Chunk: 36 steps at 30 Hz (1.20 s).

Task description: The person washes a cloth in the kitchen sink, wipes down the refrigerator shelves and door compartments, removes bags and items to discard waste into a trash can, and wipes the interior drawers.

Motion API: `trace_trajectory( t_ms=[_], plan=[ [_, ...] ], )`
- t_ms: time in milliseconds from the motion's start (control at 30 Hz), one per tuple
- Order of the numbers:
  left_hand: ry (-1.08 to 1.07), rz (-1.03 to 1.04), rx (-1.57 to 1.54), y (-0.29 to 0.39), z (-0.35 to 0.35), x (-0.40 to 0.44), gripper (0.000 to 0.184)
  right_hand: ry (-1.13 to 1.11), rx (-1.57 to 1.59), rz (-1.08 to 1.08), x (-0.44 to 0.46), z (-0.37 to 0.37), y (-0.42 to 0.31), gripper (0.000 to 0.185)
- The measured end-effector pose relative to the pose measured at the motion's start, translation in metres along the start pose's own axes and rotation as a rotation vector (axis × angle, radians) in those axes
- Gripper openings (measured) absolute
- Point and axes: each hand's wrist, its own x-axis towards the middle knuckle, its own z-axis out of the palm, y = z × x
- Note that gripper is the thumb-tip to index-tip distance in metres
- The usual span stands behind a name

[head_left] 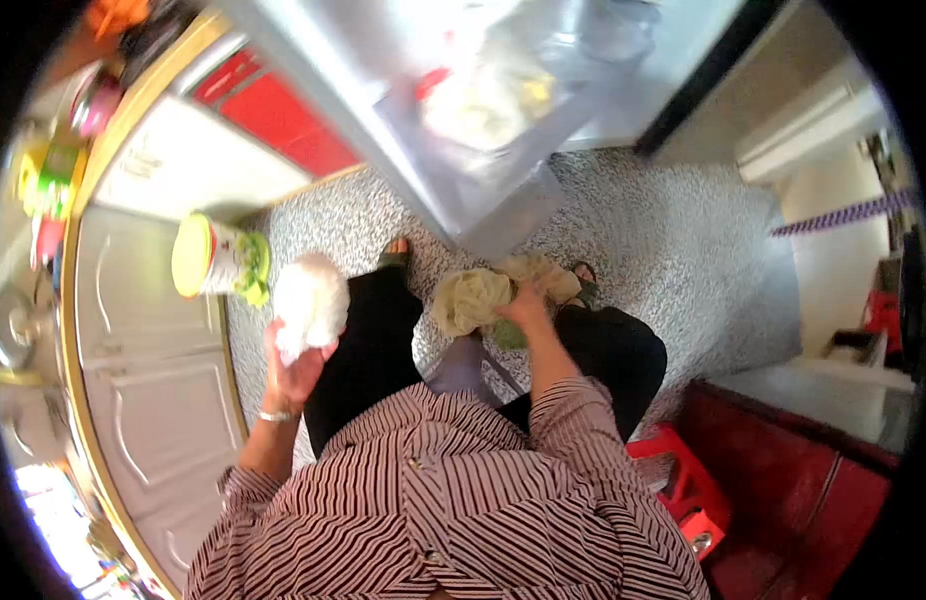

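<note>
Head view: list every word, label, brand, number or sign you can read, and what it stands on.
No text can be read.
Lime-lidded tub: printed side, too blurred to read.
White panel: faint marks, too blurred to read.
Green and yellow packet: too blurred to read.
White bundle in the left hand: no readable lettering.

Holding up a rounded, puffy white bundle (313, 298) in the left hand (295, 370); resting the right hand (527, 308) against crumpled cream bundles (471, 300) lying side by side between the legs (368, 360).
</note>
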Motion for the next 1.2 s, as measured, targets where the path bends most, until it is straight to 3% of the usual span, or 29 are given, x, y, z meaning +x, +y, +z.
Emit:
trace_trajectory(
  t_ms=[100, 167, 200, 233, 300, 400, 467, 500, 533, 600, 667, 733, 767, 867, 933, 1000, 1067, 1100, 1167, 1200],
  plan=[
    [0.013, -0.022, -0.039, -0.001, 0.002, -0.008, 0.062, 0.149, 0.084, -0.123, -0.032, 0.041, -0.016, 0.128],
    [0.053, -0.014, -0.052, -0.003, 0.008, -0.009, 0.062, -0.17, 0.242, -0.025, -0.027, 0.042, -0.017, 0.124],
    [0.023, -0.017, -0.006, -0.005, 0.005, -0.006, 0.06, -0.171, 0.285, -0.014, -0.02, 0.05, -0.015, 0.124],
    [0.235, -0.026, -0.105, -0.005, 0.018, -0.003, 0.058, -0.071, 0.187, -0.001, -0.012, 0.062, -0.013, 0.123],
    [0.163, -0.068, 0.068, -0.002, 0.011, 0.007, 0.058, 0.027, 0.115, 0.029, 0.016, 0.062, -0.016, 0.121],
    [0.315, -0.159, 0.031, -0.004, 0.036, 0.01, 0.06, -0.325, 0.068, 0.157, 0.038, 0.041, -0.011, 0.122],
    [0.289, -0.213, -0.032, -0.003, 0.033, 0.016, 0.062, -0.028, 0.032, -0.012, 0.043, 0.038, -0.004, 0.102],
    [0.291, -0.22, -0.023, -0.004, 0.035, 0.019, 0.062, -0.032, 0.041, -0.005, 0.061, 0.044, 0.001, 0.102],
    [0.269, -0.215, -0.007, -0.007, 0.041, 0.019, 0.065, -0.161, -0.096, 0.0, 0.088, 0.06, 0.011, 0.081],
    [0.267, -0.228, 0.012, -0.006, 0.037, 0.017, 0.067, -0.312, -0.231, 0.012, 0.106, 0.068, 0.028, 0.061],
    [0.281, -0.232, 0.046, -0.005, 0.029, 0.017, 0.066, 0.083, -0.032, 0.015, 0.106, 0.052, 0.038, 0.03],
    [0.285, -0.221, 0.064, -0.008, 0.024, 0.016, 0.064, 0.331, -0.006, 0.165, 0.118, 0.024, 0.04, 0.03],
    [0.259, -0.233, 0.055, -0.008, 0.021, 0.018, 0.062, 0.328, -0.016, 0.169, 0.135, 0.021, 0.048, 0.03],
    [0.24, -0.243, 0.068, -0.012, 0.03, 0.018, 0.058, 0.72, 0.111, 0.206, 0.158, 0.02, 0.073, 0.031],
    [0.359, -0.238, 0.115, -0.012, 0.041, 0.021, 0.061, 0.617, -0.252, -0.053, 0.125, -0.012, 0.064, 0.035],
    [0.325, -0.245, 0.117, -0.003, 0.008, 0.019, 0.06, 0.219, -0.224, -0.119, 0.156, 0.019, 0.083, 0.035],
    [0.187, -0.235, 0.239, -0.008, 0.04, 0.026, 0.057, -0.029, 0.142, 0.026, 0.157, 0.021, 0.083, 0.038],
    [0.177, -0.225, 0.23, -0.008, 0.038, 0.029, 0.057, -0.015, 0.134, 0.02, 0.154, 0.009, 0.08, 0.038],
    [0.215, -0.275, 0.161, -0.009, 0.034, 0.03, 0.058, -0.131, 0.483, 0.28, 0.142, -0.017, 0.074, 0.039],
    [0.222, -0.289, 0.132, -0.011, 0.035, 0.03, 0.059, -0.109, 0.473, 0.274, 0.138, -0.023, 0.077, 0.039]
  ],
)
